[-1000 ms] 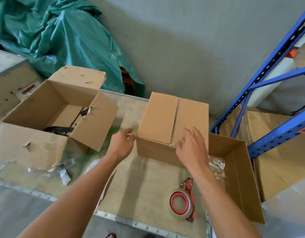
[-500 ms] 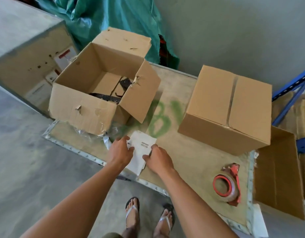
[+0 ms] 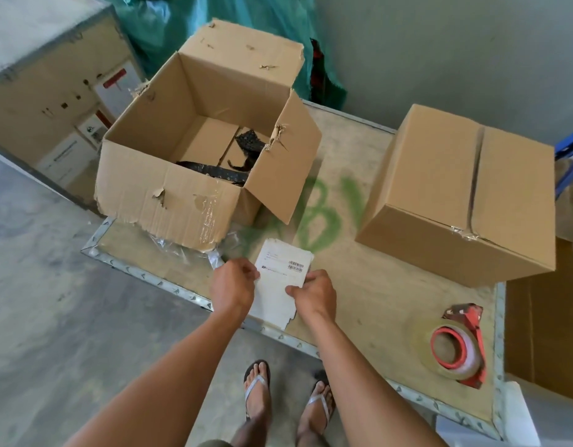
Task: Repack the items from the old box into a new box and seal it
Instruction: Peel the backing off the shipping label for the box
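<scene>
Lifted slightly off the table (image 3: 369,295) since earlier: white label (image 3: 280,282) (barcode up). Pinched at its left edge by left hand (image 3: 234,287), right edge by right hand (image 3: 314,295). Stood near old box (image 3: 169,191), left of new box (image 3: 456,201).

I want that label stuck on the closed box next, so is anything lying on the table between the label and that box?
Nothing visible. Both hands, left and right, hold the label, and only bare tabletop lies between it and the closed box. The tape dispenser sits nearer the table's front edge.
</scene>
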Demonstrator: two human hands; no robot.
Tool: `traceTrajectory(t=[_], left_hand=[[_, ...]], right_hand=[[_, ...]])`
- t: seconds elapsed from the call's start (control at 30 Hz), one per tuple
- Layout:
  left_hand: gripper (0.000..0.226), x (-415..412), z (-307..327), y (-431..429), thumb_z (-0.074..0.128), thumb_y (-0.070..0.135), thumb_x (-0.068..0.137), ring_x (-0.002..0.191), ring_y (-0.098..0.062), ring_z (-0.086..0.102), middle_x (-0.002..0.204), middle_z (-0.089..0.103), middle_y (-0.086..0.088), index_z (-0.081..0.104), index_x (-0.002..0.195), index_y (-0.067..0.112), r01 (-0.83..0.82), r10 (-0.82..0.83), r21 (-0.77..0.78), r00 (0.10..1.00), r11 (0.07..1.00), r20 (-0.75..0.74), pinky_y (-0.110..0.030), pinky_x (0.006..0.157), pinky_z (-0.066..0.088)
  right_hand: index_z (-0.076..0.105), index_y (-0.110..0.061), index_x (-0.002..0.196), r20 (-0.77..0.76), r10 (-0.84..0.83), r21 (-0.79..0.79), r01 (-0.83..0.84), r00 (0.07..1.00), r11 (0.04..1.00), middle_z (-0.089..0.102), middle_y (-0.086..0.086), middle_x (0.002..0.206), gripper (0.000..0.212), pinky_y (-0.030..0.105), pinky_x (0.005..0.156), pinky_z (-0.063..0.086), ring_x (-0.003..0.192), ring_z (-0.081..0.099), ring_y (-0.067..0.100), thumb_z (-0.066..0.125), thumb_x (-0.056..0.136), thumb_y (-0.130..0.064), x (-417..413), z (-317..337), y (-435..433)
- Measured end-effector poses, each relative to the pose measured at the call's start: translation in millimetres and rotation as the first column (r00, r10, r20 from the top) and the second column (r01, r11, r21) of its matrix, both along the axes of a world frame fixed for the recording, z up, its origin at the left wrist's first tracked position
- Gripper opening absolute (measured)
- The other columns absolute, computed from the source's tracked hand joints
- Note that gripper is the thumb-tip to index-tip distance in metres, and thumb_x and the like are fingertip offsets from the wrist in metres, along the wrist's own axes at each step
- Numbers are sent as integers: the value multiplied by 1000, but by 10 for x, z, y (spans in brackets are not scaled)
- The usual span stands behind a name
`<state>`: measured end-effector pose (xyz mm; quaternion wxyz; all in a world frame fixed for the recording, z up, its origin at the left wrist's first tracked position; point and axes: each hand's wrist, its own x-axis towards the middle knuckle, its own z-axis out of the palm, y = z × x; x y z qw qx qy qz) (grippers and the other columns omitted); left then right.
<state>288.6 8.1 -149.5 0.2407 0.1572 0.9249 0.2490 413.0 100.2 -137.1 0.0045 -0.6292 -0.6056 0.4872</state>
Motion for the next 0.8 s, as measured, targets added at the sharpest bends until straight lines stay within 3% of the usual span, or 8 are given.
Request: traceTrajectory(t=[0.07,0.13,0.23,0.37,0.47,0.57,0.67,0.8], left_hand=[[18,2,28,-1,71,16,91,84,-16,67,87,73,10,71,78,29,37,-37,-6,999,999,6,-28,66,51],[3,-2,59,11,72,23,91,86,-15,66,97,73,6,70,90,25,61,-61,16,998,998,33,-28,67,48],[33,1,98,34,75,36,89,94,-16,63,107,68,5,63,117,23,89,-91,45,995,995,49,-28,71,45],[35,4,181,81,66,40,95,100,-18,66,112,72,6,64,126,24,100,-108,126,993,987,56,-34,83,54],[23,12,304,125,63,35,98,88,-12,66,100,71,9,64,119,26,75,-107,235,986,969,127,-33,77,55],[9,27,485,160,65,33,97,75,-13,66,92,72,10,70,94,26,88,-176,349,958,933,228,-38,71,59],[13,89,788,228,67,29,96,74,-15,65,84,74,4,72,87,21,118,-293,464,899,878,326,-46,79,57],[18,188,1331,504,69,34,93,77,-23,64,77,68,-14,71,85,18,224,-470,583,825,781,313,-48,87,56]], right_hand=[[67,-17,102,-1,8,5,-8,1000,1000,76,0,105,23,26,71,49,92,71,23,80,84,-18,-22,5,15],[75,-18,102,-16,22,17,-22,1000,1000,78,-2,105,17,25,71,50,91,72,22,78,86,-18,-32,20,25],[75,-17,92,-16,47,42,-47,999,998,77,-4,94,4,25,63,50,81,68,19,76,88,-19,-32,69,21],[75,-16,89,-75,59,89,-52,995,995,76,-5,90,4,30,76,56,84,70,18,71,91,-17,5,142,49],[72,-17,82,-171,69,89,-54,983,995,75,-6,87,11,26,69,53,81,69,15,69,92,-13,147,305,109],[72,-13,83,-239,75,76,-58,968,995,75,-7,85,10,20,64,49,79,68,12,68,92,-10,371,544,204],[75,-8,89,-331,52,61,-33,942,998,77,-7,86,7,12,58,45,73,67,2,68,92,-9,612,919,344],[72,-13,89,-482,-8,116,73,876,991,78,2,92,12,31,70,50,78,67,10,66,97,-20,843,1523,667]])
